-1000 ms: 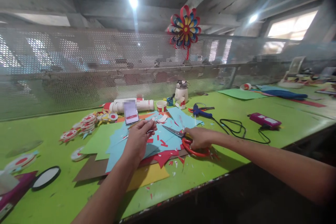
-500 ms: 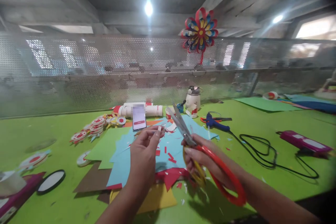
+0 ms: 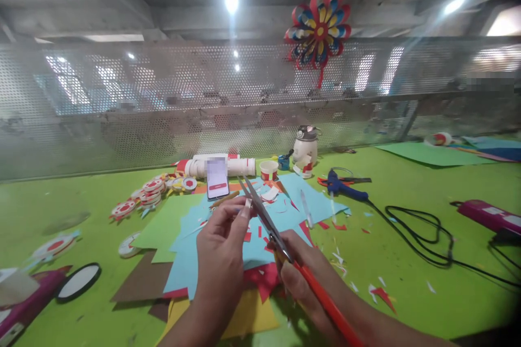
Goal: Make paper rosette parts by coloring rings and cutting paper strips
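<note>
My left hand [image 3: 223,249] pinches a small white piece of paper [image 3: 248,203] between thumb and forefinger. My right hand [image 3: 299,265] is wrapped around a pair of scissors [image 3: 280,244] with red handles. The slightly parted blades point up and left, their tips close by the white piece; whether they touch it I cannot tell. Under both hands lie light blue paper sheets [image 3: 185,263], with small red strips [image 3: 260,232] scattered on top. Dark red paper [image 3: 264,277] and yellow paper [image 3: 254,314] show nearer to me.
A phone [image 3: 217,179] leans against white paper rolls [image 3: 244,166]. Behind stand a paper cup [image 3: 268,169] and a white bottle [image 3: 305,146]. On the right lie a blue glue gun [image 3: 345,188], its black cable and a purple power strip [image 3: 490,216]. Red-and-white paper wheels [image 3: 152,190] sit left.
My right hand has brought the scissors left, so the blades now lie beside my left fingertips. The blades look narrower apart. My left hand keeps its pinch, and the view has shifted slightly.
</note>
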A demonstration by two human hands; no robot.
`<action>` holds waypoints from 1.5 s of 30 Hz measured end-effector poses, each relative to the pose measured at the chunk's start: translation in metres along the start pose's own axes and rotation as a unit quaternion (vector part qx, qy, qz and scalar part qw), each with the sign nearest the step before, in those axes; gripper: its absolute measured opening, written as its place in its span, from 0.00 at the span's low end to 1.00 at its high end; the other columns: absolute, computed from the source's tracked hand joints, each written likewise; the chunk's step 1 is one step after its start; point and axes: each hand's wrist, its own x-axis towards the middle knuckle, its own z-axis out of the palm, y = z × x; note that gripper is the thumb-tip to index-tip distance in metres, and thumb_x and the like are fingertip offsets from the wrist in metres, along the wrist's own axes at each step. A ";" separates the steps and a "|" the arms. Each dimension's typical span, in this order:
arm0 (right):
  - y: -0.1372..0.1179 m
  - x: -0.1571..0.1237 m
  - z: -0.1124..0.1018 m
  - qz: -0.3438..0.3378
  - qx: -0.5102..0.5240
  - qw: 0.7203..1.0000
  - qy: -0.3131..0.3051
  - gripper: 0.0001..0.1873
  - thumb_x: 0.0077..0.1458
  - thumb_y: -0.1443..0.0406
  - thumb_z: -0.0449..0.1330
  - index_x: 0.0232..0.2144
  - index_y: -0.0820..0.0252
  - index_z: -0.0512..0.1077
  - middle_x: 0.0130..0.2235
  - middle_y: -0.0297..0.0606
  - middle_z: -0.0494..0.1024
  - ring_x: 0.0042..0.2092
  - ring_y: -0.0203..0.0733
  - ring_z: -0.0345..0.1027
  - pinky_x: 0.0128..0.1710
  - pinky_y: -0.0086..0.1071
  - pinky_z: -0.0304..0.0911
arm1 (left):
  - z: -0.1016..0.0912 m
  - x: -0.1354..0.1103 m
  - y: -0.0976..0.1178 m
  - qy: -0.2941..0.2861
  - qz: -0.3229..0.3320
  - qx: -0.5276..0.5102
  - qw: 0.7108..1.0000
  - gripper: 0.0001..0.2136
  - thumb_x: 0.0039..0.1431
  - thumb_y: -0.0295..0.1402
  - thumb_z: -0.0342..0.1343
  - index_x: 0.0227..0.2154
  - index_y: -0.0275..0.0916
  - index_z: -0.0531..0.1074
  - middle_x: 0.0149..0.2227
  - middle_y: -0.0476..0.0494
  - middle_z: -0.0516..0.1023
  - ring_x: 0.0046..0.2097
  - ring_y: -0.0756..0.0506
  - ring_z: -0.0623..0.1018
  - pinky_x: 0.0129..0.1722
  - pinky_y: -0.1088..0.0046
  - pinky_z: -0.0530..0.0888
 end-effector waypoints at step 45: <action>0.001 0.000 0.001 -0.006 -0.010 1.000 -0.003 0.23 0.61 0.46 0.45 0.40 0.59 0.63 0.24 0.29 0.60 0.24 0.34 0.51 0.22 0.30 0.48 | 0.001 -0.001 0.012 -0.025 0.001 0.012 1.000 0.08 0.56 0.34 0.58 0.25 0.36 0.73 0.40 0.40 0.77 0.47 0.41 0.75 0.50 0.63 0.69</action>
